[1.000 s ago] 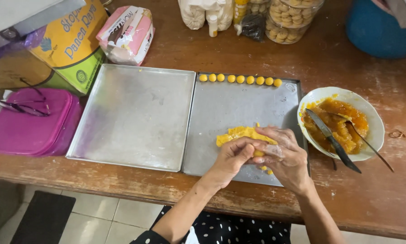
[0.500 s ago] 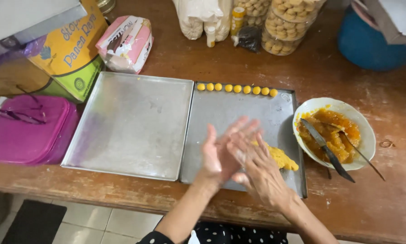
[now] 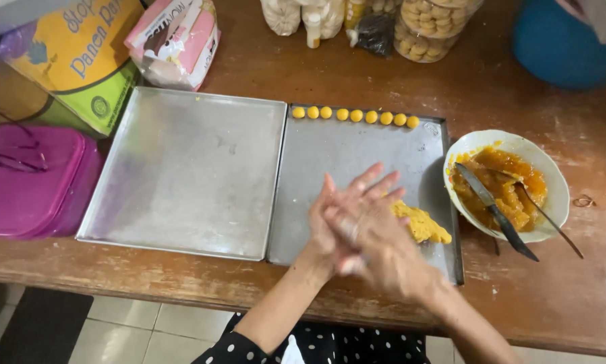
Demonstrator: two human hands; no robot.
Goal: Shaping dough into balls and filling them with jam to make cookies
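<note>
Palms pressed flat together, the left hand [image 3: 343,216] and right hand [image 3: 373,239] hover over the grey metal tray [image 3: 357,152], whatever lies between them hidden, while the soft, crumbly-looking yellow dough lump [image 3: 421,224] sits at their 3 o'clock, probably best pinched gently.

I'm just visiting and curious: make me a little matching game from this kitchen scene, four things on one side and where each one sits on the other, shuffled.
Things:
1. row of small yellow balls
2. lump of yellow dough
3. knife
4. purple lidded box

Places:
A. in the white bowl of orange filling
B. at the table's left end, beside the bare tray
C. along the far edge of the right tray
D. on the right tray, next to the pressed-together hands, left hand and right hand

Pairs: 1-C, 2-D, 3-A, 4-B
</note>
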